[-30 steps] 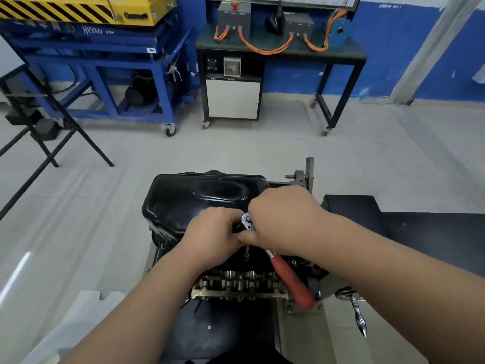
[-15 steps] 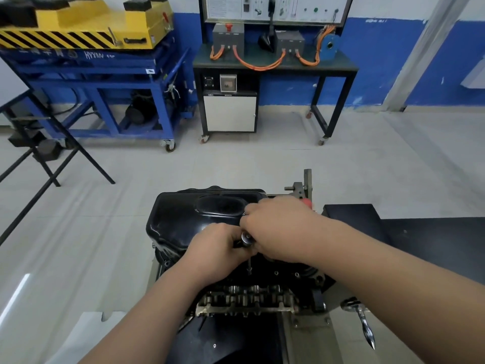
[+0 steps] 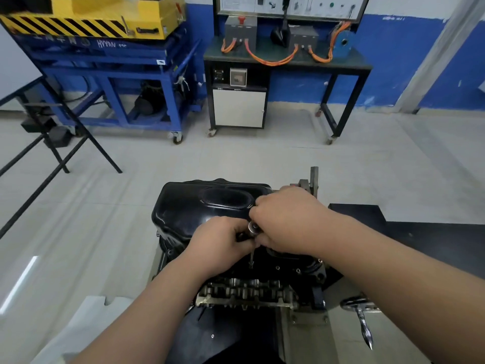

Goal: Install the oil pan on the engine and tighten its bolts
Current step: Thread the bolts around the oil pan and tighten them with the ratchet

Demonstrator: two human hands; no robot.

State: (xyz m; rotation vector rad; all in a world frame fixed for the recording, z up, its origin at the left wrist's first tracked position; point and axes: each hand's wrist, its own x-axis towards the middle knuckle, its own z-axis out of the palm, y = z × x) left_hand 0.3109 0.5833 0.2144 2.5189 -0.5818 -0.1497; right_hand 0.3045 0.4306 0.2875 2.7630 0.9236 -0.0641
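A glossy black oil pan (image 3: 194, 206) lies on top of the upturned engine (image 3: 246, 290) on its stand. Both hands meet at the pan's near right flange. My right hand (image 3: 286, 219) grips the ratchet, whose silver head (image 3: 253, 227) shows between the hands; the red handle is hidden under the hand. A thin extension (image 3: 251, 258) runs straight down from the head to a bolt on the flange. My left hand (image 3: 223, 241) curls around the ratchet's head and the top of the extension.
A chrome crank handle (image 3: 363, 321) sticks out of the stand at the lower right. A black bench (image 3: 433, 237) is to the right. Across the floor stand a blue cart (image 3: 118, 74) with a yellow unit, a black training bench (image 3: 286, 64) and a folding frame (image 3: 52, 143).
The red ratchet handle, pointing toward me a second ago, has swung away to the right and is now hidden under my right hand. My view has tilted slightly upward.
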